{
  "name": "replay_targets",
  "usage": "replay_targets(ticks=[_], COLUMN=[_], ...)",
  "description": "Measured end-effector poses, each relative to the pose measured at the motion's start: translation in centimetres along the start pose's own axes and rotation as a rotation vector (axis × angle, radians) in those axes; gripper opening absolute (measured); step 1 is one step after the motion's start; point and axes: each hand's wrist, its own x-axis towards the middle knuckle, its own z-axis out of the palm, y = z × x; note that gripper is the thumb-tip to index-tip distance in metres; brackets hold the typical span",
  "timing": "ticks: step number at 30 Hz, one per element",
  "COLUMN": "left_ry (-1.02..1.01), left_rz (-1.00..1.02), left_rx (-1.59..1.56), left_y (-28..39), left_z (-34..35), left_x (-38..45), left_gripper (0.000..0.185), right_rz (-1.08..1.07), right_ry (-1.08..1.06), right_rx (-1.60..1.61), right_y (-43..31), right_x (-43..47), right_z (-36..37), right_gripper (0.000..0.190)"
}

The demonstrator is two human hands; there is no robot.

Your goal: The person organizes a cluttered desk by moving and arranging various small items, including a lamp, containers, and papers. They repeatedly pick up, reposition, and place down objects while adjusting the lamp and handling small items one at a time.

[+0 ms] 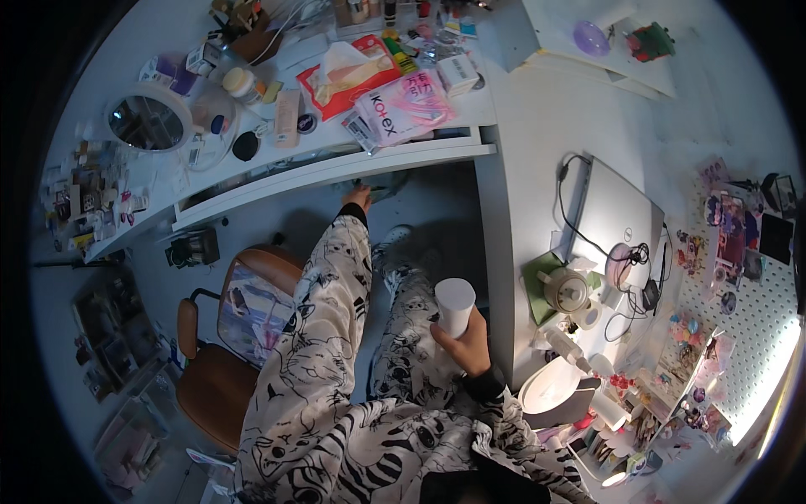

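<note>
My right hand (469, 346) is wrapped around a white cylindrical container (454, 305), pale end facing up, over my patterned trouser leg. Stretched far forward, my left hand (357, 198) is below the front edge of the white desk drawer (334, 165). Beside its fingers is a dark, partly see-through thing (387, 186), possibly a bag or bin; whether the hand holds it is too dim to tell. Both sleeves have black cuffs and a black-and-white cat print.
A brown office chair (217, 390) stands at left. Above the drawer, the desk carries a round mirror (146, 118), a red tissue pack (346, 72) and a pink Kotex pack (403, 107). On the right-hand desk are a closed laptop (614, 214), cables and a teapot (565, 290).
</note>
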Motion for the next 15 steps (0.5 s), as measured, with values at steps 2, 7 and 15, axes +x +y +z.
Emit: replay_targets(ticks=[2,7,15], left_ry=[-0.018,-0.026,-0.391], left_rz=[-0.040,0.102,0.392], left_rx=[0.255,0.018,-0.349], left_y=[1.5,2.3,8.2], left_z=[-0.1,-2.0,0.0], left_x=[0.6,-2.8,-9.1], left_gripper=[0.039,0.053,0.055], right_rz=[0.023,-0.001,-0.018], right_ry=[-0.009,0.018,0.073], right_rx=[0.006,0.031,0.126], right_y=[0.5,-1.2,-3.0], right_x=[0.6,1.3,2.6], right_z=[0.1,0.4,-0.5], right_gripper=[0.046,0.045,0.044])
